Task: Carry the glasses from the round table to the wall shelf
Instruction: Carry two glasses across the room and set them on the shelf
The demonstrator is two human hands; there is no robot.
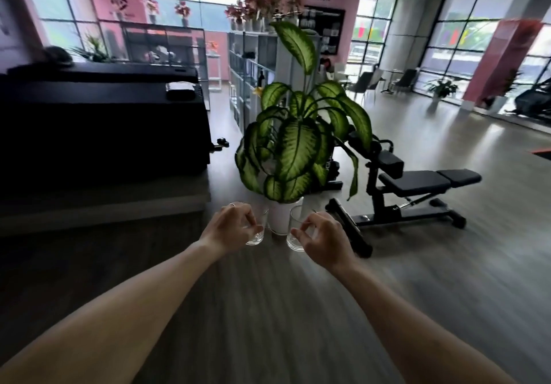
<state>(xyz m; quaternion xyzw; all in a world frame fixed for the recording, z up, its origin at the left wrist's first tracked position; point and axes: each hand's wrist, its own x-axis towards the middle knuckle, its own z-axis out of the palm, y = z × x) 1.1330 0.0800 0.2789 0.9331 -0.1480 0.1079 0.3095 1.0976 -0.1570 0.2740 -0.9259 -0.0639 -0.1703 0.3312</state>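
Note:
Both my arms reach forward over the wooden floor. My left hand (231,227) grips a clear empty glass (258,233) by its side, fingers curled round it. My right hand (323,239) holds a second clear glass (293,236) the same way. The two glasses hang upright and close together, a little apart, in front of a white plant pot. The round table is out of view. A white open shelf unit (253,64) stands further back behind the plant.
A tall leafy plant (295,139) in a white pot (281,218) stands straight ahead. A black weight bench (417,186) lies to the right. A long black counter (101,127) on a low platform fills the left side. Open floor stretches to the far right.

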